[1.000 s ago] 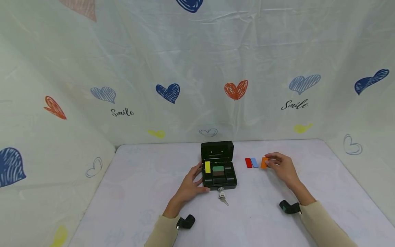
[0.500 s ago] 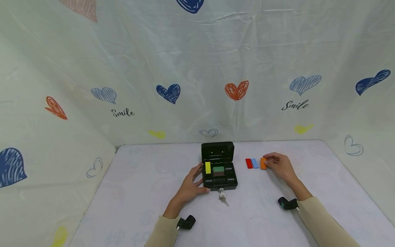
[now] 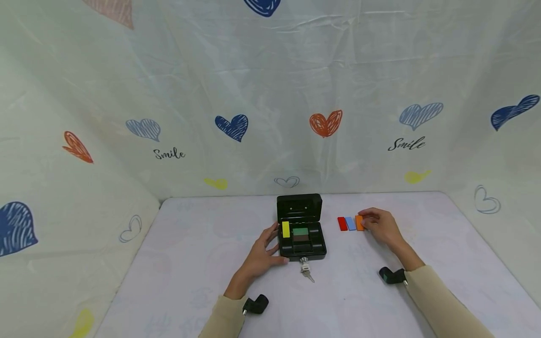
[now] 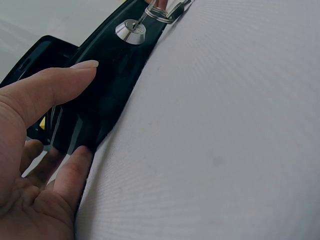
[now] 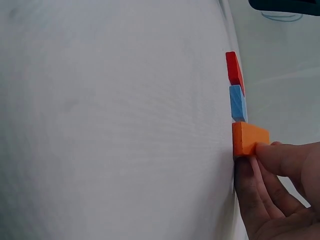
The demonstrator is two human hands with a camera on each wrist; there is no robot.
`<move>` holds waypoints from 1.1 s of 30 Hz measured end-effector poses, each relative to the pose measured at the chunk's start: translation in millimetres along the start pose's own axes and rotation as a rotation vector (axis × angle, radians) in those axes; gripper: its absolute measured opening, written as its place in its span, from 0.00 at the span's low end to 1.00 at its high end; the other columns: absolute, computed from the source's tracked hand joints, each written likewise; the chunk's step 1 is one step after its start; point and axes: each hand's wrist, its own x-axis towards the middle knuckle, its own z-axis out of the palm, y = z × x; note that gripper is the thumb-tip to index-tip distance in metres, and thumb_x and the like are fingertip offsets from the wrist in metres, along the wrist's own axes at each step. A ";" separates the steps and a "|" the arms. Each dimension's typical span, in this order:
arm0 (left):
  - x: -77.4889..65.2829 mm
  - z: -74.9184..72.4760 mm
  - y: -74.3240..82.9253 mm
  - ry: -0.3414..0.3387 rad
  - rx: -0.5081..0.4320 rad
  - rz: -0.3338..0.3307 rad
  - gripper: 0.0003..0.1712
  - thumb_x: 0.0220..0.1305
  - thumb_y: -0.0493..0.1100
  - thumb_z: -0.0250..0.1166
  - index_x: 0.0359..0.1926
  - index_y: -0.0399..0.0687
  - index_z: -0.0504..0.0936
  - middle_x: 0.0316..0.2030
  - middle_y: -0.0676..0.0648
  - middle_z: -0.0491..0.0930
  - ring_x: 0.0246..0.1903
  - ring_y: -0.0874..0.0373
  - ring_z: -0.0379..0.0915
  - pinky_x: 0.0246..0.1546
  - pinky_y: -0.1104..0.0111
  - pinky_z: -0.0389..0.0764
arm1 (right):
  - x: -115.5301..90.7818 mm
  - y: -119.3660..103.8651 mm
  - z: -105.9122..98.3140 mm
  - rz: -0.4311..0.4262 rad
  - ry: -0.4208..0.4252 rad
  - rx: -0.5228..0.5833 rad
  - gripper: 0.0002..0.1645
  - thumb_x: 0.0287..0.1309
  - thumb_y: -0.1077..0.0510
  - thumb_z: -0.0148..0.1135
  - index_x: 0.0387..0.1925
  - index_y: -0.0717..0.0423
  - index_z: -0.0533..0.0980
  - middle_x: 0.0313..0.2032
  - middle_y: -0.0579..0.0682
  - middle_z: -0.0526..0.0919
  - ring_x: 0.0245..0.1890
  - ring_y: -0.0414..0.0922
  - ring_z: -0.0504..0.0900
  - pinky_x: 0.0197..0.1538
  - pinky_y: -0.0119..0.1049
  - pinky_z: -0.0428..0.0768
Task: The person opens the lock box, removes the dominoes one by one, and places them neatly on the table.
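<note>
My right hand (image 3: 383, 228) pinches a small orange block (image 5: 250, 138) between thumb and fingers. The block is beside a light-blue block (image 5: 238, 102), and a red block (image 5: 233, 68) stands past that in the same row on the white table. My left hand (image 3: 258, 256) holds the front-left corner of a black cash box (image 3: 319, 252), its thumb on the front face and its fingers along the left side. Inside the box lie a yellow block (image 3: 286, 229), a green block (image 3: 300, 231) and a brown block (image 3: 300, 238).
The box's lid (image 3: 299, 206) stands raised at the back. From the lock (image 4: 131, 32) at the front hang keys (image 3: 306, 272) on a ring. A pale curtain (image 3: 270, 94) printed with hearts rises behind the white table (image 3: 203, 225).
My right hand has shifted left with the orange block, closing the gap to the light-blue block. The left hand stays at the cash box's corner.
</note>
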 end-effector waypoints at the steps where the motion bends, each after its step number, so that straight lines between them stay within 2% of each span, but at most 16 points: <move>1: 0.3 0.0 0.0 0.000 0.001 -0.005 0.64 0.51 0.23 0.78 0.84 0.47 0.55 0.80 0.38 0.57 0.81 0.38 0.51 0.74 0.54 0.71 | 0.4 -0.2 0.3 0.003 -0.003 -0.005 0.15 0.68 0.72 0.62 0.55 0.72 0.80 0.50 0.69 0.86 0.47 0.61 0.86 0.48 0.29 0.89; 4: 0.5 -0.2 0.8 0.000 0.005 -0.001 0.64 0.51 0.23 0.79 0.84 0.46 0.55 0.80 0.37 0.58 0.80 0.37 0.51 0.73 0.54 0.72 | 1.7 -0.7 0.8 0.007 -0.010 -0.019 0.16 0.68 0.73 0.62 0.56 0.72 0.80 0.51 0.69 0.85 0.49 0.62 0.86 0.54 0.48 0.90; 7: -0.4 -0.3 2.5 0.002 -0.001 -0.005 0.64 0.51 0.23 0.79 0.84 0.45 0.55 0.79 0.37 0.58 0.80 0.37 0.52 0.73 0.54 0.72 | 2.9 -1.5 0.7 0.008 -0.011 -0.021 0.16 0.68 0.73 0.63 0.55 0.72 0.81 0.52 0.70 0.85 0.50 0.63 0.86 0.56 0.56 0.88; 25: 1.0 -0.7 1.2 0.002 -0.015 0.006 0.64 0.50 0.22 0.78 0.84 0.45 0.56 0.80 0.37 0.58 0.80 0.37 0.51 0.74 0.52 0.70 | 4.6 -3.8 1.7 0.037 -0.009 -0.040 0.15 0.70 0.71 0.62 0.55 0.73 0.80 0.52 0.71 0.85 0.52 0.67 0.84 0.58 0.60 0.87; 33: -0.6 0.3 1.8 0.003 -0.010 0.000 0.64 0.50 0.22 0.79 0.84 0.45 0.56 0.79 0.37 0.58 0.80 0.37 0.51 0.74 0.52 0.71 | -2.2 -7.0 3.5 0.021 0.045 -0.040 0.14 0.69 0.72 0.62 0.55 0.72 0.80 0.53 0.71 0.84 0.51 0.67 0.85 0.55 0.57 0.89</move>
